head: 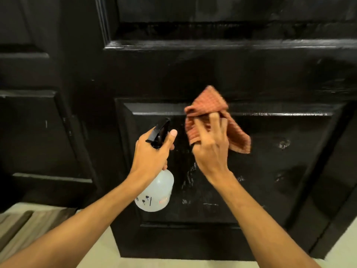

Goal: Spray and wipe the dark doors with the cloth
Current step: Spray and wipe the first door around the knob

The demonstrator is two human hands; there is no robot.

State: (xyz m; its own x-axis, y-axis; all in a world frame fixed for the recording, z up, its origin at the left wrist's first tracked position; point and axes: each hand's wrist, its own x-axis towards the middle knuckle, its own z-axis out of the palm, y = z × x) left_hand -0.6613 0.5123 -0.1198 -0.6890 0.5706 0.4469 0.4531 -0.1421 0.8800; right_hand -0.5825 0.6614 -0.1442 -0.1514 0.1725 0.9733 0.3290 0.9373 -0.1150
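Observation:
A glossy black panelled door (270,78) fills most of the head view. My left hand (152,153) grips the neck of a translucent white spray bottle (155,192) with a black trigger head, nozzle tilted up toward the door. My right hand (210,146) presses an orange-red waffle cloth (210,107) against the upper left of the door's lower recessed panel. Wet streaks and droplets shine on that panel below and to the right of the cloth.
A second dark panelled door (34,117) stands to the left, its hinged edge meeting the first. Pale floor (100,256) runs along the bottom, with beige steps or a mat (23,225) at the lower left.

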